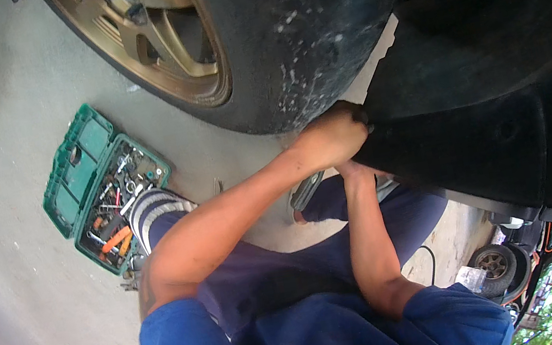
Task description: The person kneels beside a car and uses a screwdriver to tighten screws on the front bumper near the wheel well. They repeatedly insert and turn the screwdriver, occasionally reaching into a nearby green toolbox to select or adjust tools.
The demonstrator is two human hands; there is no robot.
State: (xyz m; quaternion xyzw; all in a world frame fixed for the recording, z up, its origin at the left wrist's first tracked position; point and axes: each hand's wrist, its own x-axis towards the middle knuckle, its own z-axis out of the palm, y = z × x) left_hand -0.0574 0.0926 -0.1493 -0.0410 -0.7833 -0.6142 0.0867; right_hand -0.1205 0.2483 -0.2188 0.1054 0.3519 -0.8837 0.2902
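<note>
My left hand is closed at the lower edge of a black plastic wheel-arch panel, right under the tyre. Its fingertips are in shadow, and what they grip is hidden. Just below it is my right hand, which goes up behind the panel's edge. Only its wrist and the back of the hand show, and its fingers are out of sight. The big black tyre is mounted on a bronze spoked wheel above my arms.
An open green toolbox with sockets, wrenches and orange-handled tools lies on the concrete floor by my left foot. My bent legs are beneath my arms. At the lower right are another small wheel and a black cable.
</note>
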